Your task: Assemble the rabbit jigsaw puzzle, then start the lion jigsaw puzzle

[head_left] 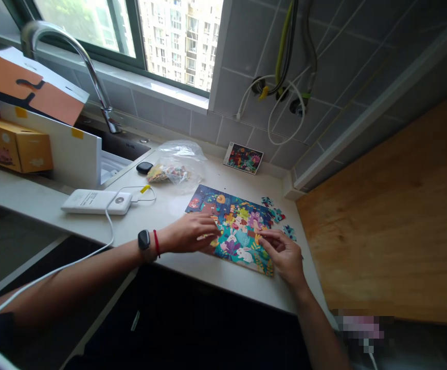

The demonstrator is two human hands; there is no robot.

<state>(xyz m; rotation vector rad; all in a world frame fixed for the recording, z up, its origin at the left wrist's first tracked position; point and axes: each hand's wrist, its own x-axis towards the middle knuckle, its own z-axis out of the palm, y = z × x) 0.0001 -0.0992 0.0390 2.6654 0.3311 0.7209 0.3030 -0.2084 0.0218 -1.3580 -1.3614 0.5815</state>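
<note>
A colourful jigsaw puzzle (242,252) with rabbits and other animals lies flat on the counter. Over its left part is my left hand (198,232), palm down, fingers loosely bent and apart, with nothing seen in them. My right hand (285,254) is at the puzzle's right side, thumb and forefinger pinched together above the picture. Whatever sits between those fingertips is too small to tell from the print beneath. Loose puzzle pieces (277,215) lie off the upper right edge, and another piece (289,233) is just beyond my right hand.
Behind the puzzle, a reference picture card (244,158) leans on the wall. A clear plastic bag (179,167) of pieces, a black oval object (144,167) and a white power bank (97,201) with its cable are leftward. Boxes (34,149) stand by the sink tap (92,72).
</note>
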